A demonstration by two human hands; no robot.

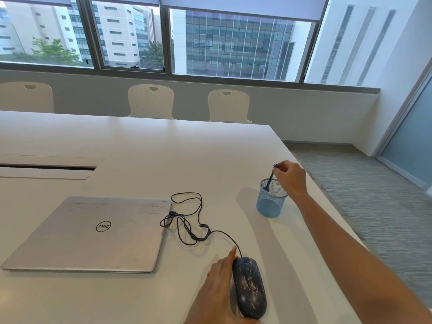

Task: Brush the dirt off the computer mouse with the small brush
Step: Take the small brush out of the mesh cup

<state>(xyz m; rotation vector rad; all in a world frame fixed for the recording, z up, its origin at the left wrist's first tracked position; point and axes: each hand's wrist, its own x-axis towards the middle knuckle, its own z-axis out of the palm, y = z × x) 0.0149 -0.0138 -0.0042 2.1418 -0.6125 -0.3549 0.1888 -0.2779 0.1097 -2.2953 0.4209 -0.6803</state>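
The computer mouse (250,288) lies at the near edge of the tabletop (163,148), its dark shell mottled with pale dirt, and is braced by the left hand (217,286), which is laid against its left flank. The fingers there appear straight and pressed together; whether any are tucked beneath cannot be told. Well apart, at the right edge, the small brush (270,178) is pinched near its upper end by the fingers of the right hand (291,178), while its lower end is inside the blue mesh cup (271,204). The brush is judged not yet lifted free, so no dirt has been removed. Several risks follow. The light cup could be tipped or dragged off the nearby edge if the brush is pulled out at a slant and catches the rim or mesh. The thin handle could slip from so small a pinch. The tangled cable (198,220) could be snagged, jerking the mouse. Loosened dirt could be swept onto the closed laptop (93,232) if strokes are aimed leftward.
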